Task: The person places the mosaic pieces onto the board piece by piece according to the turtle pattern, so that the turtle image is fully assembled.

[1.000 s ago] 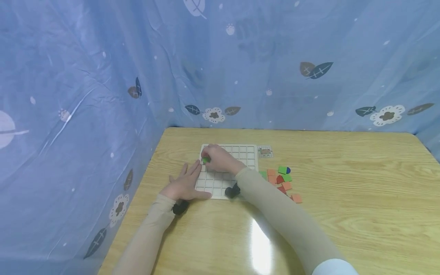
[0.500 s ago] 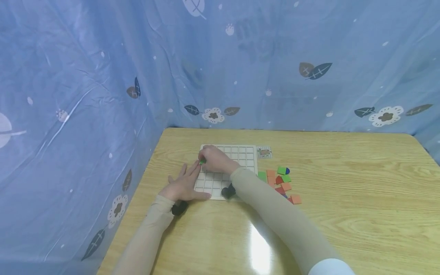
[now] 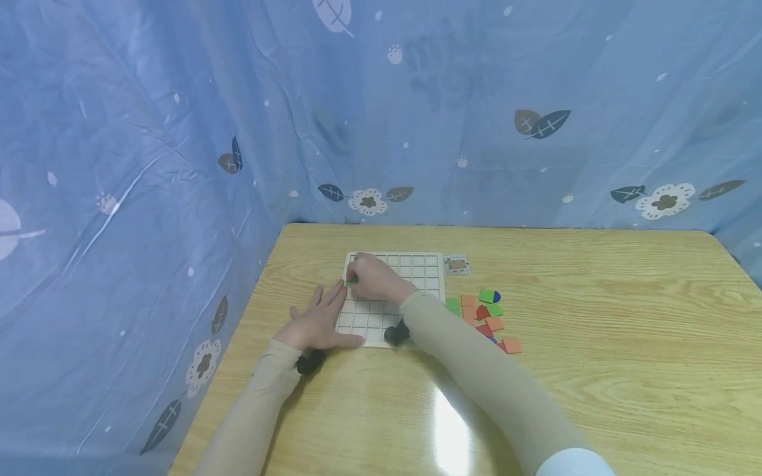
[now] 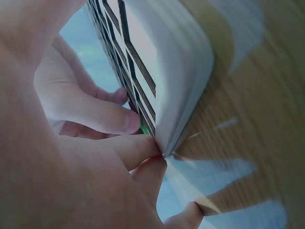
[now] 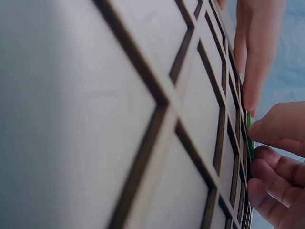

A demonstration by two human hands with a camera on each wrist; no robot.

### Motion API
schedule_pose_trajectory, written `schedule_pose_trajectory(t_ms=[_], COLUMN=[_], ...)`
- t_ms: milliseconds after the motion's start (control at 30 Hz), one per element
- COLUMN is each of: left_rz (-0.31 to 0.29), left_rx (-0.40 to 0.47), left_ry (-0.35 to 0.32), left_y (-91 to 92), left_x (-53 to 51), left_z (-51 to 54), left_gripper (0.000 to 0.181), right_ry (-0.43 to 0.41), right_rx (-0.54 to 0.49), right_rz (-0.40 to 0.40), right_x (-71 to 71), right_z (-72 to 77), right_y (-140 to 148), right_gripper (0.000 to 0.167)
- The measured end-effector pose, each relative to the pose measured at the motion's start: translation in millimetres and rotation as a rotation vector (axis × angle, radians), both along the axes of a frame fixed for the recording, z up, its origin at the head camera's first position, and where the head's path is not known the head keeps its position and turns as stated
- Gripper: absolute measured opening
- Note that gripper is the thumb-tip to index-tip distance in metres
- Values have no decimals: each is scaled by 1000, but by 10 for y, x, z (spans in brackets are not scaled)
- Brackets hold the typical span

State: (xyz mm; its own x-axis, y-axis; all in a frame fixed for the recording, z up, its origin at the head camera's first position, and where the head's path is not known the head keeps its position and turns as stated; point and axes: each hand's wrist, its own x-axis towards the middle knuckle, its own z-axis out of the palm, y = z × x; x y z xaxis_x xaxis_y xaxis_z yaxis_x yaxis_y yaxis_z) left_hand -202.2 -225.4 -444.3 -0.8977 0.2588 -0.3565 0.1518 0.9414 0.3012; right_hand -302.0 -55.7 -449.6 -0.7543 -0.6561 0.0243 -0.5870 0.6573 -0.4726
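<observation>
Around the grid board (image 3: 419, 272), the left hand (image 3: 321, 325) blocks eight o'clock, the right hand (image 3: 376, 277) eleven, its sleeve (image 3: 476, 363) four to five, loose tiles (image 3: 494, 323) three. Bare bench (image 3: 631, 317) gives passage at six and beyond the tiles.

Left hand (image 4: 81, 167) in foreground, fingertips touching rim of white gridded board (image 4: 180, 55); right hand (image 4: 78, 102) beyond, fingertips at small green piece (image 4: 144, 129), wood-grain worktop (image 4: 257, 109) at right
</observation>
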Motion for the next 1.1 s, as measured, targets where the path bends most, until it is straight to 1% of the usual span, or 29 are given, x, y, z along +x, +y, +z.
schedule_pose_trajectory(t_ms=[200, 433, 700, 900, 1100], left_rz=[0, 3, 15, 22, 23], left_rx=[-2, -8, -11, -12, 6], left_ry=[-1, -9, -4, 2, 1], left_y=[0, 3, 11, 17, 14], left_x=[-1, -12, -1, 8, 13], left_z=[-11, -22, -27, -41, -8], left_gripper=[122, 123, 123, 122, 122], right_ry=[-26, -15, -39, -40, -41], right_rx=[-42, -62, -58, -64, -90], right_rz=[3, -3, -60, -96, -156], right_x=[9, 103, 228, 365, 484], right_z=[14, 127, 227, 325, 336], right_y=[87, 254, 507, 819, 1263], right_gripper=[21, 27, 31, 35, 35])
